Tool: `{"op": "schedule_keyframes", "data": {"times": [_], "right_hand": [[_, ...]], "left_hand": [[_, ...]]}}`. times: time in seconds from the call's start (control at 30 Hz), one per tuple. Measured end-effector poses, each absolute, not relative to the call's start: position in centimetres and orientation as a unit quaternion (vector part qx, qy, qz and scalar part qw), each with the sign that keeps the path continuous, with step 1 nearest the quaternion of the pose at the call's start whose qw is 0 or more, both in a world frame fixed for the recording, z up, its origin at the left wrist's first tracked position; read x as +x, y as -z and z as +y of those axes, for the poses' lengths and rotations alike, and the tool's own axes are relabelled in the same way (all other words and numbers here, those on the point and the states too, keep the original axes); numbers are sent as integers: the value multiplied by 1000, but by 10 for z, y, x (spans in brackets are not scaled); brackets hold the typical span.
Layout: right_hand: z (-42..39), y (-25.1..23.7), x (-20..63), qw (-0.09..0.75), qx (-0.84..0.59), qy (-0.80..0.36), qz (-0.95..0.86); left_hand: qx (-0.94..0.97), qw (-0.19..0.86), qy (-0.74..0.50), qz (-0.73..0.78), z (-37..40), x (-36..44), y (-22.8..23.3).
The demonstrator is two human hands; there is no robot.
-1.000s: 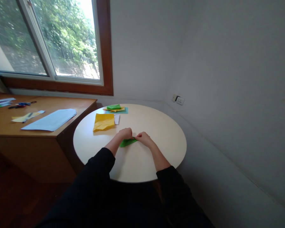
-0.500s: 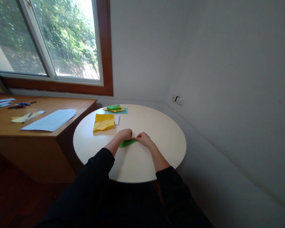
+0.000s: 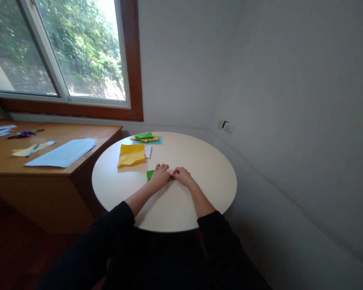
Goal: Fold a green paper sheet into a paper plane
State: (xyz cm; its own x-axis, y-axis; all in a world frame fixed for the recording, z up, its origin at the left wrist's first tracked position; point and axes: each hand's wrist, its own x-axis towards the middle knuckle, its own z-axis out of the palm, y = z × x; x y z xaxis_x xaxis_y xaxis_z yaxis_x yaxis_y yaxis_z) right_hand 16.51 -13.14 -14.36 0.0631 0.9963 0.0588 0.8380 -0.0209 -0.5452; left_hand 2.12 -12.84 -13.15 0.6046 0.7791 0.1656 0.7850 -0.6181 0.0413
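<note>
A folded piece of green paper (image 3: pixel 150 174) lies on the round white table (image 3: pixel 199 205), mostly covered by my hands. My left hand (image 3: pixel 161 176) is over its middle, some fingers bent and slightly apart, the thumb side down at the paper close to my other hand. At the paper's right end, my right hand (image 3: pixel 182 176) pinches the tip with thumb and forefinger, the other fingers curled in. A yellow sheet (image 3: pixel 131 155) with creases lies beyond my left hand, partly over a small white piece of paper (image 3: pixel 148 151).
At the table's far edge is a stack of green paper (image 3: pixel 143 135), yellow sheets and a blue sheet (image 3: pixel 159 140). The wooden desk (image 3: pixel 60 135) on the left bears light-blue sheets (image 3: pixel 63 154), paper scraps with a pen, and scissors (image 3: pixel 27 133). Walls stand behind and to the right.
My left hand has turned and moved slightly over the green paper, its fingers now more spread. The paper's left end has swung farther from me. My right hand has barely moved.
</note>
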Motion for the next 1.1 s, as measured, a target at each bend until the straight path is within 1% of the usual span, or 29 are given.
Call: {"op": "schedule_keyframes", "data": {"times": [0.23, 0.37, 0.53, 0.93, 1.1], "right_hand": [[-131, 143, 164, 208, -694, -155, -671], [-130, 145, 163, 201, -696, -144, -674], [-130, 147, 163, 201, -695, -141, -676], [-129, 149, 164, 223, -694, -139, -670], [-127, 159, 164, 255, -693, -117, -664]], "left_hand": [[-902, 2, 88, -422, -143, 16, 153], [-889, -15, 97, -448, -148, 16, 159], [-866, -57, 76, -490, -155, 16, 159], [-830, -60, 63, -551, -156, 11, 158], [-829, -60, 61, -552, -155, 10, 158]]}}
